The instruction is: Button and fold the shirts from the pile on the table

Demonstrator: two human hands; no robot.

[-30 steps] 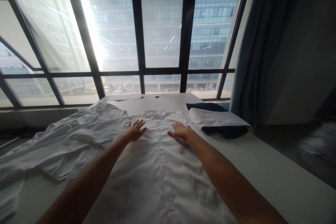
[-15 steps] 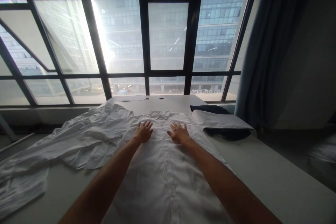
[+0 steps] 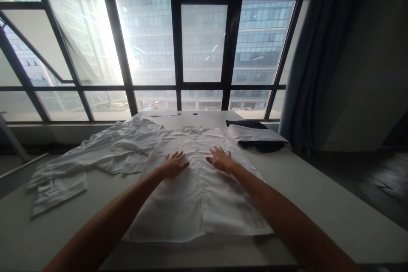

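Observation:
A white button-front shirt (image 3: 178, 208) lies spread on the table, its collar toward the window and its hem toward me. My left hand (image 3: 174, 164) rests flat on the shirt's left half, fingers apart and pointing away from me. On the other side of the button line, my right hand (image 3: 219, 159) lies on the cloth with its fingers spread. Neither hand grips anything. Both forearms cross the shirt's lower sides.
To the left lies a rumpled white garment (image 3: 117, 148). A folded white and dark cloth (image 3: 258, 134) sits at the back right. The white table (image 3: 318, 212) stands before a black-framed window (image 3: 204, 42); a blue-grey curtain (image 3: 306, 72) hangs on the right.
My hands have slid a little toward me along the shirt, staying flat. The view has shifted, and the shirt's hem and the table's front edge now show.

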